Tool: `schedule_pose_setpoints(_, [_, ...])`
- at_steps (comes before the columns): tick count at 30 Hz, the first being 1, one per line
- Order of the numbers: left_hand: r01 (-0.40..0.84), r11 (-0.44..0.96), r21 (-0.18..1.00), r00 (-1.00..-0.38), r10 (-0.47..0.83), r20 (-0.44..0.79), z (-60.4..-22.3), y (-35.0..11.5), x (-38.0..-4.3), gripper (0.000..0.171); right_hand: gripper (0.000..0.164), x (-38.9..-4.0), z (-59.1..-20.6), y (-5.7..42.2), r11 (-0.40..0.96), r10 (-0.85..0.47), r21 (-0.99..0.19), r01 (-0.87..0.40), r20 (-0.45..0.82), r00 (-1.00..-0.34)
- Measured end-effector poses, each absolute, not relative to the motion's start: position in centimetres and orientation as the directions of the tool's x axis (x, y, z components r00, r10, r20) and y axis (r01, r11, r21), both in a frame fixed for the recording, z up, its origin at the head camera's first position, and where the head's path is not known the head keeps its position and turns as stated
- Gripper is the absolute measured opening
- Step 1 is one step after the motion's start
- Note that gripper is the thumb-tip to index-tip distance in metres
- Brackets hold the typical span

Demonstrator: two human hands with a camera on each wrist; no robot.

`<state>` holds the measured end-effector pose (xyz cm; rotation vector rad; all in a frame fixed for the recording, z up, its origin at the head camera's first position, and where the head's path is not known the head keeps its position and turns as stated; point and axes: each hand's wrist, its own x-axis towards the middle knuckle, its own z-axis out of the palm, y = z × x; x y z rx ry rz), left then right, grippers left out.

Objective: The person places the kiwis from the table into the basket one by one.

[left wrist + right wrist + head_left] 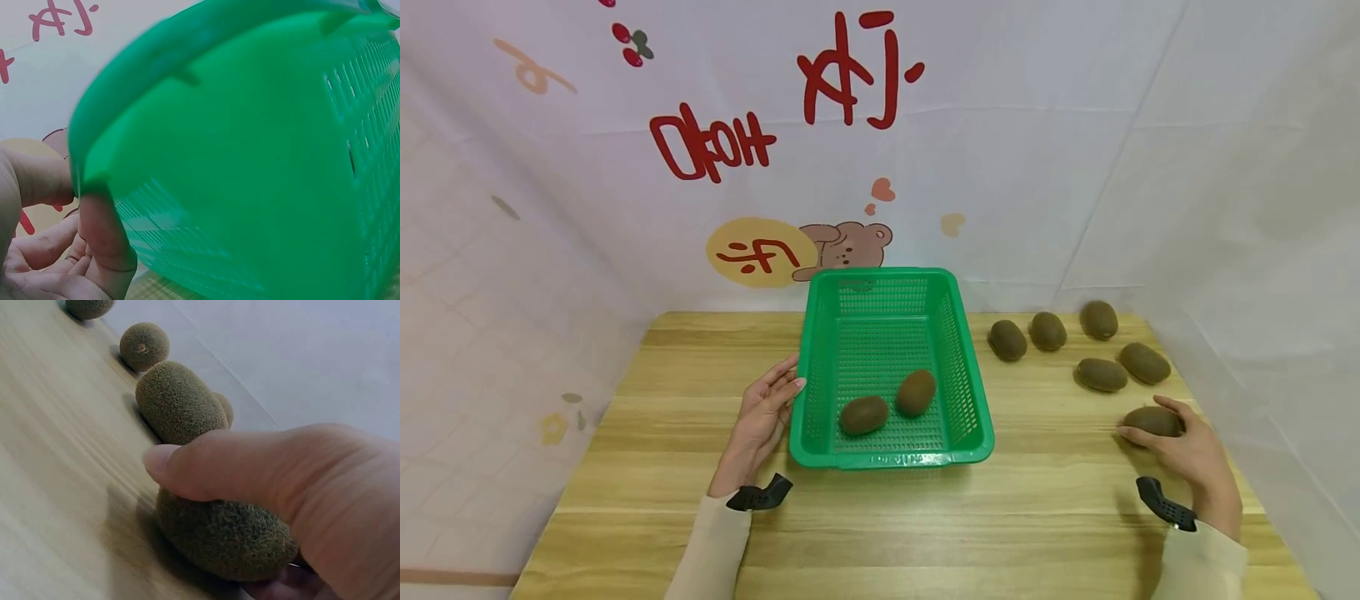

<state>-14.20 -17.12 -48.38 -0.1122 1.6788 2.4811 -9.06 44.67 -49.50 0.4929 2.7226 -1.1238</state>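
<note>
The near kiwi point(1152, 421), at right on the counter point(970, 533), should be light, firm but bruisable, its fuzz grippy, best held around the middle; the right hand point(1199, 454) curls round it. The left hand point(764, 417) pinches the green basket point(891, 460) at its left rim. Five loose kiwis point(1101, 375) lie farther back.

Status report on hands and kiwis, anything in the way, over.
Left hand holding basket. Right hand gripping one kiwi. Two kiwis in basket, five more on table. No obstruction visible between right hand and basket.

white, creased backdrop point(1037, 167) | red lettering point(891, 75) | printed brown bear point(859, 243) | pale wood-grain tabletop point(925, 533)
</note>
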Motion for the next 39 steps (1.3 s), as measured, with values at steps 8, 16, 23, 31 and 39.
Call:
schedule_pose_setpoints(8, [-0.166, -0.363, 0.917, -0.986, 0.085, -0.145, -48.5, -17.0, -14.2, 0.057, 0.105, -9.1, -49.3, 44.9, 0.667, 0.257, -0.641, 0.381, -0.282, -0.924])
schedule_pose_setpoints(16, [-0.162, -0.371, 0.914, -0.986, 0.093, -0.137, -48.4, -17.2, -14.2, 0.058, 0.104, -9.2, -49.1, 44.4, 0.683, 0.27, -0.627, 0.376, -0.261, -0.927])
schedule_pose_setpoints(23, [-0.163, -0.381, 0.91, -0.986, 0.098, -0.135, -48.6, -17.2, -14.2, 0.059, 0.1, -9.5, -48.8, 43.9, 0.693, 0.268, -0.632, 0.347, -0.221, -0.938])
schedule_pose_setpoints(31, [-0.166, -0.399, 0.902, -0.986, 0.094, -0.14, -48.6, -17.2, -14.2, 0.058, 0.097, -9.8, -48.1, 43.3, 0.688, 0.26, -0.651, 0.319, -0.189, -0.947])
schedule_pose_setpoints(39, [-0.176, -0.381, 0.908, -0.984, 0.097, -0.15, -48.4, -17.2, -14.2, 0.057, 0.094, -10.1, -47.0, 42.5, 0.679, 0.256, -0.674, 0.29, -0.153, -0.954])
